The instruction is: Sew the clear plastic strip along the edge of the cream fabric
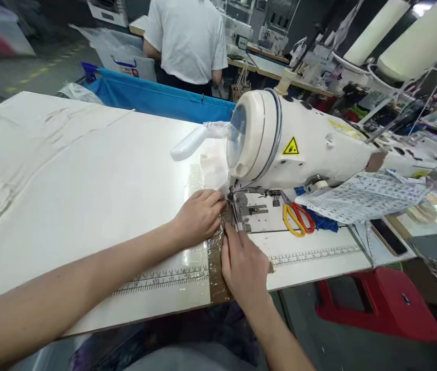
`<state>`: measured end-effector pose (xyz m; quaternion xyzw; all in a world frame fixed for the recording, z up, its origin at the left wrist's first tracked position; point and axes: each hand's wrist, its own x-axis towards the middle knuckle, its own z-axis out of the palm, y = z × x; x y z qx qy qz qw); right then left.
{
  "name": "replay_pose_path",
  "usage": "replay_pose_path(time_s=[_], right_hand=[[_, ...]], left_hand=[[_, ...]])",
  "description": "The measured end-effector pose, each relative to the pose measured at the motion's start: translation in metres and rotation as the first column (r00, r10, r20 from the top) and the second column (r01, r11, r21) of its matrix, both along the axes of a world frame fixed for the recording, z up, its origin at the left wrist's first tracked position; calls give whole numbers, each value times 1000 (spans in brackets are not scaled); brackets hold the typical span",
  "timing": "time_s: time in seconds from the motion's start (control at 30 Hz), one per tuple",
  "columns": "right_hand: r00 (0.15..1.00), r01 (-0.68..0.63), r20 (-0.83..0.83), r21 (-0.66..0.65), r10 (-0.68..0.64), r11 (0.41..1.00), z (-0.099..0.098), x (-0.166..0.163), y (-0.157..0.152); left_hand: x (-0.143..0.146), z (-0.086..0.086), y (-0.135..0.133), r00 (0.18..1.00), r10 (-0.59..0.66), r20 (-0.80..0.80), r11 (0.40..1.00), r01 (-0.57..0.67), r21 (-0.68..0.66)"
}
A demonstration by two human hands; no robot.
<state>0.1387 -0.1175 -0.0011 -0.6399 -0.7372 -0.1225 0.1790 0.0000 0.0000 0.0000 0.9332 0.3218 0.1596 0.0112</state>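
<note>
At the needle area of a white sewing machine (299,139), my left hand (200,216) lies with its fingers curled and pressed together, just left of the presser foot. A piece of white cloth (215,171) shows beyond those fingertips; whether it runs under them I cannot tell. Close by on the near side, my right hand (245,263) is closed, its fingertips drawn together beside the presser foot. What either hand grips is hidden. Beneath both hands, shiny brown tape (218,281) runs down to the table's front edge.
Red-and-yellow-handled scissors (298,219) lie right of the needle, near a printed sheet (368,193) and a phone (388,237). Measuring tape (164,278) lines the table's front. A red stool (384,304) stands below right. Beyond a blue cloth bin (164,95), a person (189,41) stands turned away.
</note>
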Motion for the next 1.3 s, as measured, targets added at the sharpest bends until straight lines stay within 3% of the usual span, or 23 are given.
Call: replay_pose_path(time_s=[0.17,0.3,0.37,0.43,0.5,0.57,0.63,0.67,0.73,0.9,1.03,1.13,1.3], right_hand=[[947,-179,-249,111,201,978,-1,9,-19],[883,-240,-403,51,240,969,-3,16,-34],[866,-196,-468,9,177,981,-6,16,-37],[870,-112,-487,-41,78,993,-11,13,-38],[889,-43,-458,-77,3,996,-16,9,-38],[908,-37,-419,-75,3,996,-19,6,-38],[918,-58,-394,-59,30,997,-19,5,-37],[924,-60,-381,-58,34,997,-19,5,-37],[933,-45,-360,-63,19,997,-17,5,-37],[918,13,-395,-62,-37,998,-9,-1,-39],[876,58,-462,-183,-138,981,-3,-7,-41],[861,68,-484,-202,-160,977,-1,-9,-42],[809,69,-557,-223,-185,972,-2,-4,-41]], left_hand=[[-12,23,-17,1000,-8,4,996,9,-92],[-59,49,-45,998,-61,-17,975,56,-215],[-99,53,-63,999,45,11,968,-41,-249],[-147,50,-83,966,256,47,937,-236,-260],[-196,45,-103,846,529,63,833,-504,-228],[-239,41,-120,618,785,30,615,-775,-144],[-270,40,-131,410,908,-80,406,-912,-66],[-280,41,-135,349,926,-142,345,-937,-53],[-291,42,-139,312,921,-233,302,-950,-81],[-293,47,-137,302,909,-287,277,-953,-125],[-292,45,-136,350,898,-268,325,-936,-134],[-292,45,-136,359,888,-286,333,-933,-136],[-288,55,-136,270,924,-270,232,-959,-165]])
